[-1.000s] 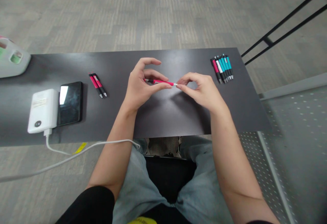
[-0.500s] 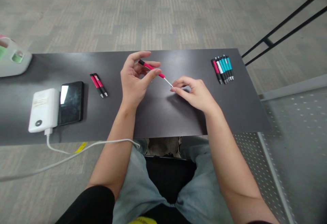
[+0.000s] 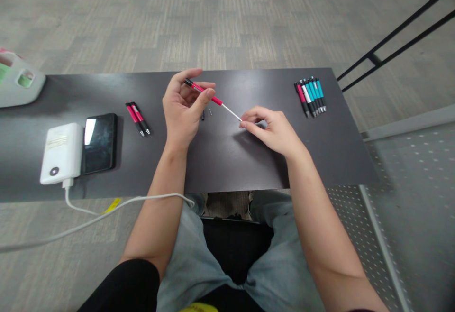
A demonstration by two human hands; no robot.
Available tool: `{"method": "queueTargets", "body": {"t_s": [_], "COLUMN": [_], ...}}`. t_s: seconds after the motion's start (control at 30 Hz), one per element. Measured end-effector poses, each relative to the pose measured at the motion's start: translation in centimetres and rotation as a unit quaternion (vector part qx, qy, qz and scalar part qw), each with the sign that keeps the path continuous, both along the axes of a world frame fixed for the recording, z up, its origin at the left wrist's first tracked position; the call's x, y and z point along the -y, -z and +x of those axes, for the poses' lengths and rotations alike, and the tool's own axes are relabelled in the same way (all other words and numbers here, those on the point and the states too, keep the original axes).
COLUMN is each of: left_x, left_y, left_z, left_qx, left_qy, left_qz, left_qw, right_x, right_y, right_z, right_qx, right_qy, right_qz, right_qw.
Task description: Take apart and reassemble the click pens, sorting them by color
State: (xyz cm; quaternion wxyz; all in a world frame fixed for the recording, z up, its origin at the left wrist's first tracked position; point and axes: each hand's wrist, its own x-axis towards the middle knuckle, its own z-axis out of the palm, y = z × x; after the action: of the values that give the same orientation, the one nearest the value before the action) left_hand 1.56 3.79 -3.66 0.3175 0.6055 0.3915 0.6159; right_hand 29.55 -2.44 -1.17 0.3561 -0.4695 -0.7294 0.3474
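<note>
My left hand (image 3: 185, 108) is closed on a pink pen barrel (image 3: 217, 100) with a black end, held tilted above the dark table. Out of the barrel's lower right end runs a thin white pen refill (image 3: 231, 112). Thumb and fingers of my right hand (image 3: 272, 127) pinch the refill's far tip. Beside my left thumb, a small black pen part (image 3: 203, 115) and a tiny metallic piece (image 3: 210, 112), perhaps a spring or tip, lie on the table.
Two pink-and-black pens (image 3: 137, 118) lie left of my hands. A black phone (image 3: 99, 142) and a white power bank (image 3: 61, 153) with a white cable (image 3: 142, 198) sit farther left. Several pens (image 3: 310, 96) form a row at right. A whitish jug (image 3: 21, 82) stands at far left.
My left hand has moved left with the pink barrel, so more of the white refill shows. My right hand has hardly moved. The small parts on the table are now uncovered.
</note>
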Motion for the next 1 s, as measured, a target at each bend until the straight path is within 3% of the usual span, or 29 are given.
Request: {"method": "queueTargets", "body": {"t_s": [0.23, 0.47, 0.7, 1.0], "left_x": [-0.1, -0.4, -0.1, 1.0], "left_y": [0.3, 0.8, 0.9, 0.1], "left_z": [0.0, -0.3, 0.2, 1.4], "left_qx": [-0.046, -0.013, -0.047, -0.035], "left_qy": [-0.031, -0.006, 0.011, 0.035], "left_qz": [0.02, 0.017, 0.005, 0.003], "left_qw": [0.998, 1.0, 0.999, 0.999], "right_x": [0.0, -0.1, 0.0, -0.1], "right_y": [-0.1, -0.3, -0.1, 0.1], "right_z": [-0.1, -0.3, -0.5, -1.8], "right_qx": [-0.001, -0.014, -0.007, -0.036], "right_qy": [0.003, -0.004, 0.009, 0.025], "right_qz": [-0.002, -0.002, 0.007, 0.026], "right_qw": [1.0, 1.0, 1.0, 0.999]}}
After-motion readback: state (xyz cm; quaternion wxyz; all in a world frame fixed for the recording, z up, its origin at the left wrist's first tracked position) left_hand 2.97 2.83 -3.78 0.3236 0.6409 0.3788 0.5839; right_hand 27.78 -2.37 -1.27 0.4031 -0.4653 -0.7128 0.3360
